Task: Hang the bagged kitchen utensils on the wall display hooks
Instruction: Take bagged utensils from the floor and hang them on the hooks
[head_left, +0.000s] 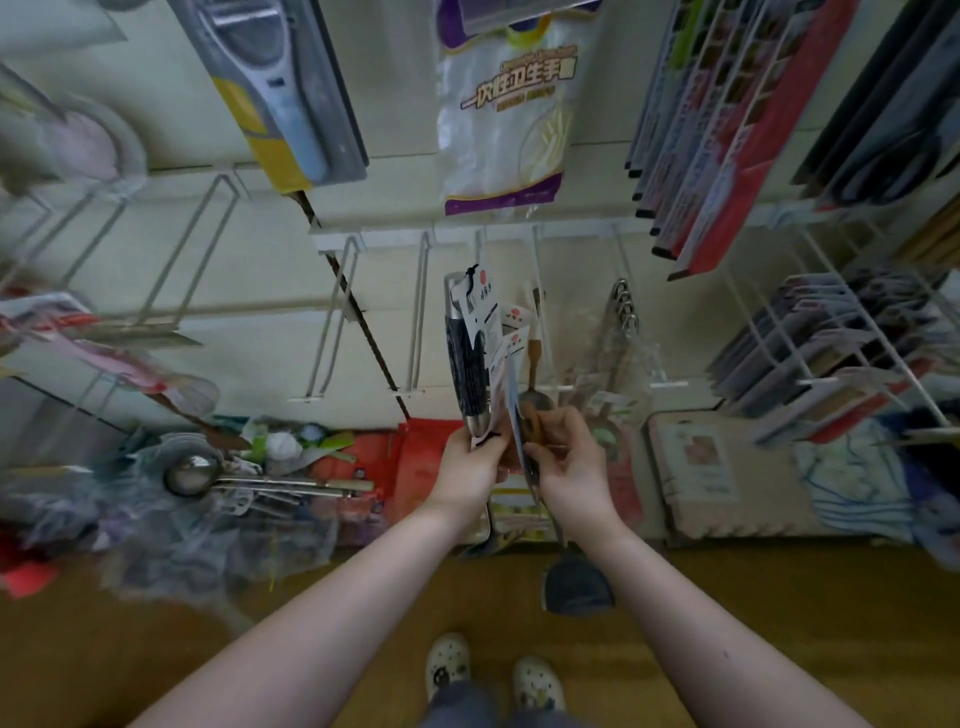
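A dark-handled utensil with white tags hangs upright from a white wall hook at the centre. My left hand grips its lower metal end. My right hand pinches a clear-bagged utensil just to the right, whose dark spatula head hangs down below my wrists. More bagged utensils hang on the hooks to the right. Two empty double hooks stick out to the left.
A steel ladle lies on a heap of bagged goods at the lower left. A bag of disposable gloves hangs above. Packaged boards and racks fill the right. A pale box stands below them on the wooden floor.
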